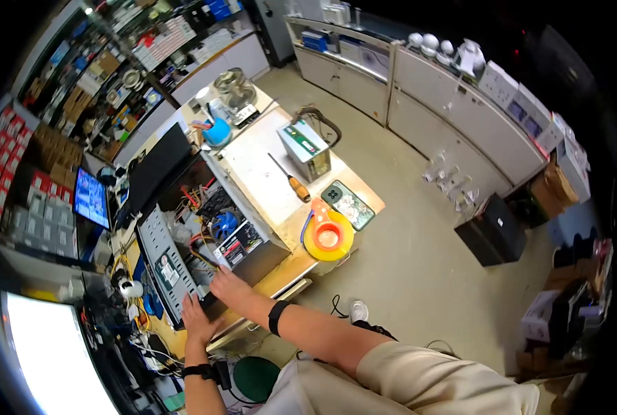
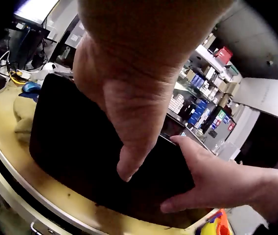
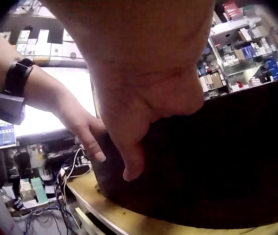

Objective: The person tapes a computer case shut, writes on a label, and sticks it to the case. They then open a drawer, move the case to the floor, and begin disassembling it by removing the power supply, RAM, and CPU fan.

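An open computer case (image 1: 162, 266) lies on the workbench, its wires, a blue fan (image 1: 224, 225) and a labelled power supply (image 1: 238, 247) showing inside. Its dark front panel (image 2: 75, 142) faces the person. My left hand (image 1: 196, 324) grips the panel's left part, fingers over the upper edge and thumb down on the front face. To the right, my right hand (image 1: 231, 287) holds the same edge, fingertips inside the rim and thumb on the front face (image 3: 217, 161). Both palms hide part of the edge in the wrist views.
Right of the case are a screwdriver (image 1: 298, 188), a metal box with cables (image 1: 307, 153), a phone (image 1: 350, 205) and a yellow-orange tape roll (image 1: 343, 242). A blue pen cup (image 1: 217, 133) stands behind. Cables and a lit monitor (image 1: 52, 353) are at left; a drawer (image 2: 16, 200) juts out in front.
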Tool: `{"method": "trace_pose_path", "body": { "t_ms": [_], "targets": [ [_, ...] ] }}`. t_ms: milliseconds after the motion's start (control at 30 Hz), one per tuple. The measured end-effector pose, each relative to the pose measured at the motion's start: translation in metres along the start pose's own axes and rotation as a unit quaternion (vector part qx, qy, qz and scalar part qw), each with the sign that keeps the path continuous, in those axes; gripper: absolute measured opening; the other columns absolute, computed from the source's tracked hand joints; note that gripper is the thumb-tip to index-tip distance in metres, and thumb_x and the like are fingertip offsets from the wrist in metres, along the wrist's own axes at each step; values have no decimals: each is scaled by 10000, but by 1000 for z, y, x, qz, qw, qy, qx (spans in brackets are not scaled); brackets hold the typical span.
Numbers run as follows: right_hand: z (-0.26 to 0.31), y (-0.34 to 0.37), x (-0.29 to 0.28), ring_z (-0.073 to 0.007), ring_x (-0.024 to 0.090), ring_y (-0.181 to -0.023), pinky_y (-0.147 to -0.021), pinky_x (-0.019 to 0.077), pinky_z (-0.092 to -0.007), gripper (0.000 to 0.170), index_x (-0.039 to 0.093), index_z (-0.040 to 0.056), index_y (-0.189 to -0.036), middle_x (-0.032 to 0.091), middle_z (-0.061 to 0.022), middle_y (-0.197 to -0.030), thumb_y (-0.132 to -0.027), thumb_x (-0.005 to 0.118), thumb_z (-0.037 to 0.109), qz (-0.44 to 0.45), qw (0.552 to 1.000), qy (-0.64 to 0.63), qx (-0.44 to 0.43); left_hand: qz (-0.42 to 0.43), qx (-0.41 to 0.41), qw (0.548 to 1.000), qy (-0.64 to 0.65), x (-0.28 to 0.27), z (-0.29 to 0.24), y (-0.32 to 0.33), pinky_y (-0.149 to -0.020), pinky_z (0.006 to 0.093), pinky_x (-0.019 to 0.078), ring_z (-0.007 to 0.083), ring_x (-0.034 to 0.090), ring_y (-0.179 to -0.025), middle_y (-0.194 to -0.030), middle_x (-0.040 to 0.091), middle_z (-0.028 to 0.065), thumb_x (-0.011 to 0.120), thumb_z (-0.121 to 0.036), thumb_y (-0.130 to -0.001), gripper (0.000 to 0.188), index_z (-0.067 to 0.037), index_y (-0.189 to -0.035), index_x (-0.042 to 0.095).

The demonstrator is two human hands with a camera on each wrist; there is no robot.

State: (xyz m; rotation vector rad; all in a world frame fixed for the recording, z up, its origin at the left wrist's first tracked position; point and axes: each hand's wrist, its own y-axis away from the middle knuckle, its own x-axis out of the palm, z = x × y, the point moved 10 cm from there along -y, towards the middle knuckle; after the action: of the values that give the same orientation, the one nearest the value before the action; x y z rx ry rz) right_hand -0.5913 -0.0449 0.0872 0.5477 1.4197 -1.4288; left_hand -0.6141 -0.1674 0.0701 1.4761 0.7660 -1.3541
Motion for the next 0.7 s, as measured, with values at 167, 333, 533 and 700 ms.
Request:
{"method": "trace_pose_path", "body": {
  "t_ms": [167,333,533,700],
  "targets": [
    [3,-1,10,-270,448,-1142,-1093,175,-435,290,536,63,-1080,538,-107,-1114,-824,482,187,6,1000,13,0,62,-26,998,3,5,1,-2,-1088,497,107,356,85,-1372,-1484,72,197,785,-399,-580,1129,-45,-1413,110],
    [1,-1,13,-263,427,-1169,-1101,148,-435,287,533,76,-1086,522,-105,-1151,-835,469,199,21,1000,-18,5,54,-14,998,11,7,4,-3,-1091,483,98,356,91,-1370,-1477,83,207,782,-398,-572,1127,-37,-1407,116],
    [5,-2,21,-268,399,-1202,-1104,126,-442,321,511,74,-1134,503,-109,-1188,-850,452,210,49,999,-21,-4,32,-12,999,6,9,8,-2,-1086,483,113,358,97,-1367,-1477,87,205,791,-371,-565,1127,-56,-1409,114],
    [4,0,18,-285,388,-1214,-1094,135,-450,360,497,55,-1179,495,-126,-1215,-858,458,212,73,997,-7,-19,29,-18,999,18,7,4,-1,-1090,484,102,357,92,-1367,-1481,75,196,790,-363,-572,1102,-50,-1403,137]
  ]
}}
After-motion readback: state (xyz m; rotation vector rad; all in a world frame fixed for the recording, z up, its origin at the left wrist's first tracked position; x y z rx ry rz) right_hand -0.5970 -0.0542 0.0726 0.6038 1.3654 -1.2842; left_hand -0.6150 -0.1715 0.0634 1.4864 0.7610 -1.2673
